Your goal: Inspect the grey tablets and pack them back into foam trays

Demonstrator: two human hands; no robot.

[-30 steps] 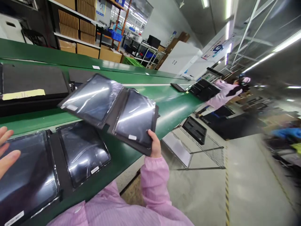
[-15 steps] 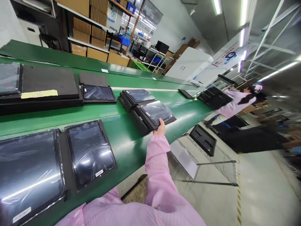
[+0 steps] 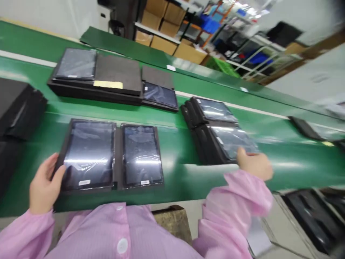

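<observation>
My left hand point(image 3: 44, 185) is at the left edge of a black foam tray point(image 3: 118, 169), its thumb over the rim beside a large flat screen panel point(image 3: 88, 153). A narrower screen panel point(image 3: 141, 154) lies in the same tray, to the right. Both have a glossy film and a small white label near the bottom. My right hand point(image 3: 254, 164), slightly blurred, grips the near right corner of the top foam tray on a stack, thumb over its screen panel point(image 3: 231, 138); its other fingers are mostly hidden. Another screen panel point(image 3: 215, 109) lies just behind on that stack.
Black foam stacks point(image 3: 16, 108) stand at the far left of the green bench point(image 3: 172, 190). Behind my tray lies a thicker foam block point(image 3: 118, 72) with yellow tape and screen panels. A wire rack with a dark tray point(image 3: 312, 212) is below the bench at right.
The view has swung left, bringing my left hand into sight at the large panel's tray. My right hand stays at the stack's near right corner.
</observation>
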